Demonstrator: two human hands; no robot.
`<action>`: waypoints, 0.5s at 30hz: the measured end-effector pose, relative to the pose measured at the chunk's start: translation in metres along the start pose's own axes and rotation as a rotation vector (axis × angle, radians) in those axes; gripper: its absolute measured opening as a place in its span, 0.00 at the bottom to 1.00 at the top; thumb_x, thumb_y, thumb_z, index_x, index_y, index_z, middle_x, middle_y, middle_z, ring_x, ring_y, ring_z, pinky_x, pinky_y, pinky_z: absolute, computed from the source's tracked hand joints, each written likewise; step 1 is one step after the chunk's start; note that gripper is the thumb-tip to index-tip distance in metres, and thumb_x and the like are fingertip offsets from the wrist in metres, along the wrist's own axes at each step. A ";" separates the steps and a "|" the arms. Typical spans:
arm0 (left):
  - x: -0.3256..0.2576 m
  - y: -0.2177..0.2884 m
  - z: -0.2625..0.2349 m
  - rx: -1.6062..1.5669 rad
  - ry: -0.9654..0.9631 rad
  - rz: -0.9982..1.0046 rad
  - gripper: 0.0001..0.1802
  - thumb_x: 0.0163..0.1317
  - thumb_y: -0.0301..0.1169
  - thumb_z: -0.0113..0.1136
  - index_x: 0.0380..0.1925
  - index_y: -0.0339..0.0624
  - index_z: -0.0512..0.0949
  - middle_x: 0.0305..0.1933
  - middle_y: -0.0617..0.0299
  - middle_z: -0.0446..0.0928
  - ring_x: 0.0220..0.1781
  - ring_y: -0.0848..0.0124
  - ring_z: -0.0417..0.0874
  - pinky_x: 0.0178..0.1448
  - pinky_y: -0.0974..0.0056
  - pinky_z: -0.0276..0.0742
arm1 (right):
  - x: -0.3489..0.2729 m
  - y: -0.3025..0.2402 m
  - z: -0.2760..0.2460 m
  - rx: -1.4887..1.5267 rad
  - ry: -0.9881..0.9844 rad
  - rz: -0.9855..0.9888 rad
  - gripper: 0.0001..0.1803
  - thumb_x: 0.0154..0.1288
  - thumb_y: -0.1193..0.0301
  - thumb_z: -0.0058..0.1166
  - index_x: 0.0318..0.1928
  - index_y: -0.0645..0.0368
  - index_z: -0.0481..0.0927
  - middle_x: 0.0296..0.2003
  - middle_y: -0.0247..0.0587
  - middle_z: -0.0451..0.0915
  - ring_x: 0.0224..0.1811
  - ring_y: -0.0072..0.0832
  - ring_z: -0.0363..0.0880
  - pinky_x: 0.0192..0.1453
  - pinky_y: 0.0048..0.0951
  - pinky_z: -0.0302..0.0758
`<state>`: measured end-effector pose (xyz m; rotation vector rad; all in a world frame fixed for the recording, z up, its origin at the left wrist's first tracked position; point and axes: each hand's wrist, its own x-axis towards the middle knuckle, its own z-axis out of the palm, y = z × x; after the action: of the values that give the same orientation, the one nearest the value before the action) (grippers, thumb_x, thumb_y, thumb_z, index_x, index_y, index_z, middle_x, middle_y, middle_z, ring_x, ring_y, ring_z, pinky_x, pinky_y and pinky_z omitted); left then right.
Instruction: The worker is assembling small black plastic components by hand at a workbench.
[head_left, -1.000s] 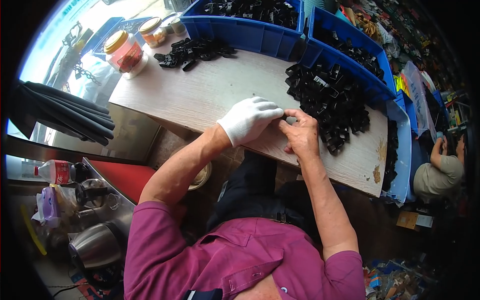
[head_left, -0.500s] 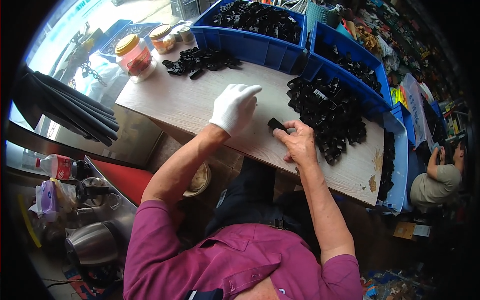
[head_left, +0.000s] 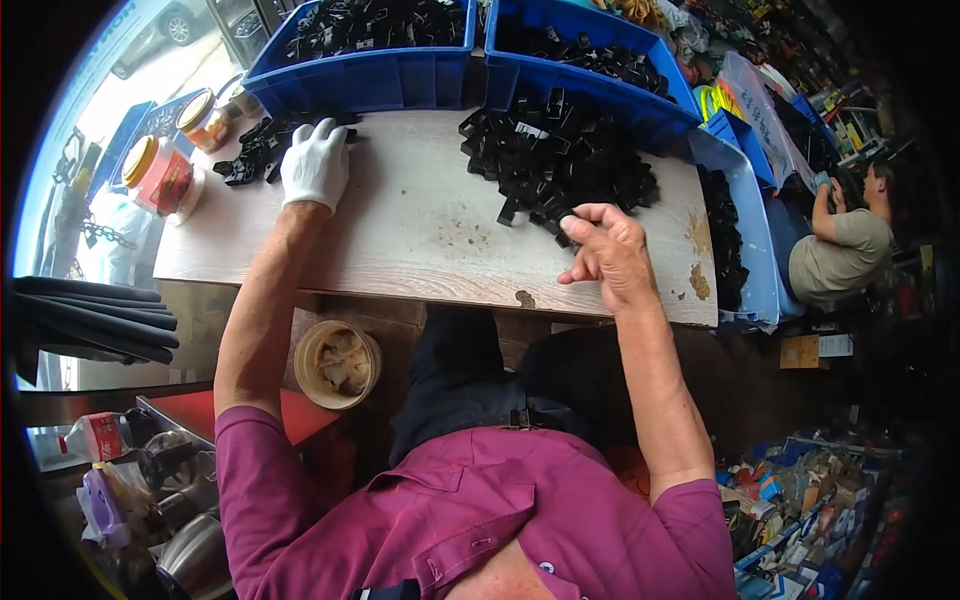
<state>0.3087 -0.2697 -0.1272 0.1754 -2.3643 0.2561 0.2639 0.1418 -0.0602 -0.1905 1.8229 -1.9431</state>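
Observation:
My left hand [head_left: 317, 168], in a white knitted glove, reaches to the small heap of black parts [head_left: 255, 155] at the table's left. Its fingers are slightly apart and bent down over the heap's right end; what lies beneath the tips is hidden. My bare right hand [head_left: 615, 250] is at the near edge of the large heap of black parts [head_left: 560, 150]. Thumb and index finger close on a small black clip-like part [head_left: 552, 212] there, the other fingers loosely curled. The parts look like plastic, but their exact kind is too small to tell.
Blue crates [head_left: 370, 85] of black parts line the table's [head_left: 410, 220] far side. A paler blue bin [head_left: 765, 240] stands at its right end. Lidded jars [head_left: 160, 175] sit far left. Below is a bucket [head_left: 338, 365]; another person [head_left: 845, 240] works at right.
My left hand has moved left and away onto the small heap. My right hand, earlier holding a black part over bare tabletop, is now at the large heap. The view has shifted.

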 end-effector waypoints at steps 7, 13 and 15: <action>0.005 0.011 -0.009 -0.152 -0.055 0.063 0.14 0.61 0.27 0.63 0.47 0.48 0.83 0.48 0.61 0.83 0.49 0.54 0.83 0.50 0.54 0.83 | 0.002 -0.019 -0.116 0.066 0.656 -0.107 0.18 0.64 0.65 0.69 0.49 0.60 0.80 0.12 0.26 0.67 0.15 0.21 0.74 0.27 0.37 0.88; 0.001 0.010 0.001 -0.165 -0.075 0.045 0.14 0.62 0.26 0.61 0.49 0.45 0.83 0.52 0.59 0.83 0.51 0.53 0.83 0.52 0.52 0.83 | -0.009 -0.006 -0.112 -0.042 0.401 -0.073 0.24 0.64 0.71 0.67 0.59 0.63 0.77 0.14 0.27 0.69 0.15 0.21 0.75 0.27 0.39 0.88; 0.000 0.011 0.002 -0.163 -0.065 0.051 0.14 0.62 0.26 0.61 0.49 0.44 0.82 0.53 0.58 0.83 0.51 0.52 0.83 0.52 0.52 0.83 | -0.012 -0.004 -0.095 -0.107 0.209 -0.024 0.26 0.63 0.73 0.68 0.59 0.64 0.76 0.14 0.27 0.69 0.15 0.17 0.73 0.27 0.34 0.87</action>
<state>0.3053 -0.2590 -0.1303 0.0469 -2.4432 0.0825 0.2350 0.2333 -0.0644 -0.0443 2.0696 -1.9452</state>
